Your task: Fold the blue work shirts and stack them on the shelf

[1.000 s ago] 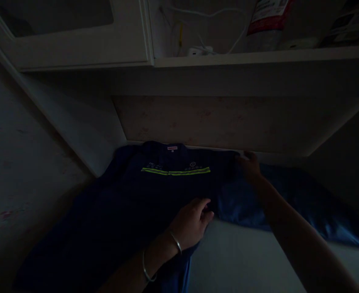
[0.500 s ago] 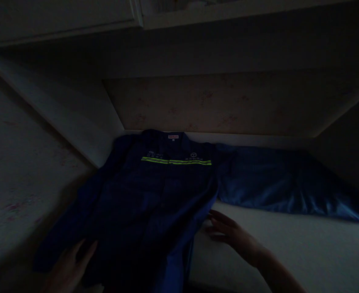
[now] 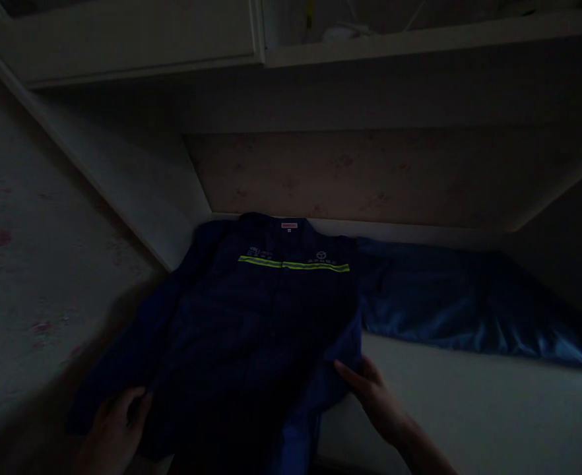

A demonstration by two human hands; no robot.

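A dark blue work jacket with a yellow-green reflective stripe lies spread on a pale surface in very dim light. Its right sleeve stretches out to the right. My left hand rests at the jacket's lower left hem, its fingers curled around the cloth edge. My right hand touches the jacket's lower right side edge, with the fingers partly tucked at the fabric.
The pale flat surface runs to the right under the sleeve. A back panel rises behind the jacket, with a shelf and a cabinet door above. A slanted wall closes in on the left.
My left hand left the jacket's middle and went to the lower left hem. My right hand came back from the far shoulder to the lower right edge.
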